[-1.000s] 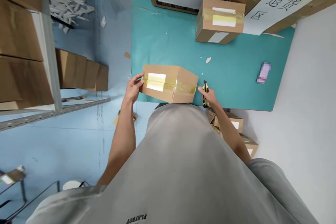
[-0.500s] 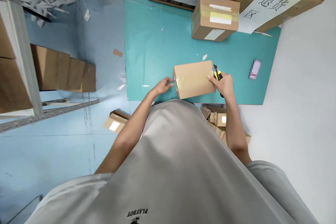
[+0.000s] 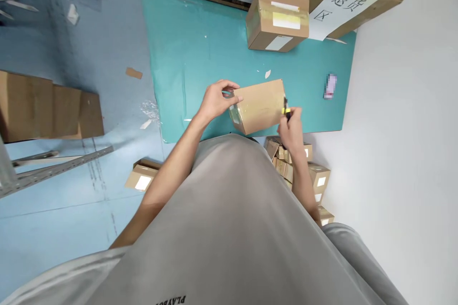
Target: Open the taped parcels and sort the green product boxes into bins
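A small brown cardboard box [image 3: 263, 105] with clear tape lies on the green table near its front edge, slightly turned. My left hand [image 3: 219, 100] grips its left end, the thumb on the top face and the fingers at the far left corner. My right hand [image 3: 291, 128] is closed around a yellow and black utility knife [image 3: 287, 111]. The blade points away from me at the box's right edge; I cannot tell how deep it goes, if at all.
On the green table [image 3: 171, 57], a taped, labelled box [image 3: 282, 21] stands before large cartons [image 3: 361, 2] with paper signs. A blurred pinkish item [image 3: 330, 86] lies at the right. Several boxes [image 3: 318, 176] sit on the floor below, and more cartons [image 3: 66, 109] stand left.
My left hand has moved up from beside the box to hold its left end. My right thumb has left the box top, and the knife has shifted to the right edge. The view has shifted.
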